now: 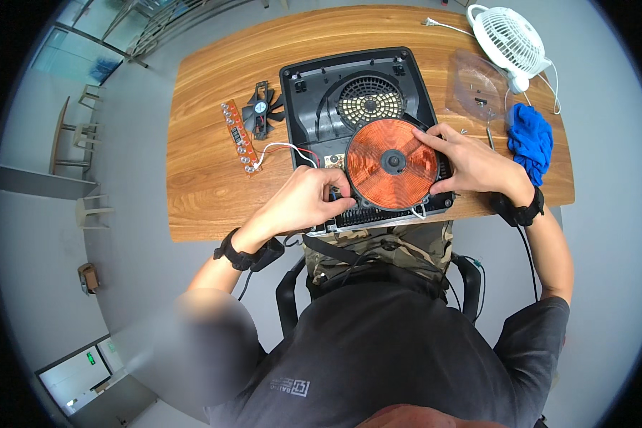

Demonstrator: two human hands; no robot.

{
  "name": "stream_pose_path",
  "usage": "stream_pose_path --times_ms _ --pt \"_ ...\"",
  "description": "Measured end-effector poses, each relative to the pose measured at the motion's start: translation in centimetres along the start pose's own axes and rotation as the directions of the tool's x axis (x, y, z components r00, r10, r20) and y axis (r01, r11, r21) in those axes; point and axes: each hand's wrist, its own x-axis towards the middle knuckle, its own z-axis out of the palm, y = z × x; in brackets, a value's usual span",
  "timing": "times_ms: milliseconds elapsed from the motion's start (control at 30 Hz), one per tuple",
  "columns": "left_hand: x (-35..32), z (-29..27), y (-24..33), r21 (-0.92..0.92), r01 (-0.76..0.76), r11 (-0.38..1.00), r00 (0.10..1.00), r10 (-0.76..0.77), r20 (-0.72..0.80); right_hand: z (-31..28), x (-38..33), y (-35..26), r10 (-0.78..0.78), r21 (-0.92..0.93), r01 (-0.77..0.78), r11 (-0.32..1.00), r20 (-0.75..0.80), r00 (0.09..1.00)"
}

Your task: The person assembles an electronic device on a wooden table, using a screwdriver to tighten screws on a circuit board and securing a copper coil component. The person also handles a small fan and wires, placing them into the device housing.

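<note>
A round copper induction coil [373, 165] with a dark centre rests over the near part of an opened black cooktop housing [308, 121]. My right hand [471, 160] grips the coil's right rim, thumb near the lower edge and fingers on top. At its lower left edge my left hand [310, 198] is closed, thumb and forefinger pinched; what lies between them, if anything, is hidden. White and red wires [282, 145] run from beneath the coil area to an orange circuit strip [240, 135] on the left. A white wire loop [419, 212] shows under the coil's near edge.
A black cooling fan [262, 110] lies left of the housing. To the right are a clear plastic tray [471, 82] with small parts, a screwdriver [490, 137] and a crumpled blue cloth [530, 135]. A white fan [510, 39] stands at the wooden table's [221, 64] far right.
</note>
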Motion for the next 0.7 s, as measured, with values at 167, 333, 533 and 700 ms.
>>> stream_pose_path --times_ms 167,333,533,700 --pt "-0.4 0.2 -0.4 0.03 -0.07 0.997 0.997 0.069 0.022 0.4 0.0 0.3 -0.042 -0.004 0.042 0.999 -0.006 0.999" --pt "-0.2 0.1 -0.2 0.038 -0.041 0.998 0.998 0.039 0.053 0.9 -0.5 0.3 -0.055 -0.025 0.054 0.998 -0.036 0.998" --pt "0.4 0.3 -0.1 -0.006 -0.059 0.998 0.998 0.06 0.032 0.3 -0.9 -0.7 0.014 -0.04 -0.013 0.999 0.01 1.0" --pt "0.6 0.0 1.0 -0.016 -0.018 1.0 0.999 0.019 0.028 0.3 -1.1 -0.7 0.038 -0.038 -0.037 0.999 0.024 0.999"
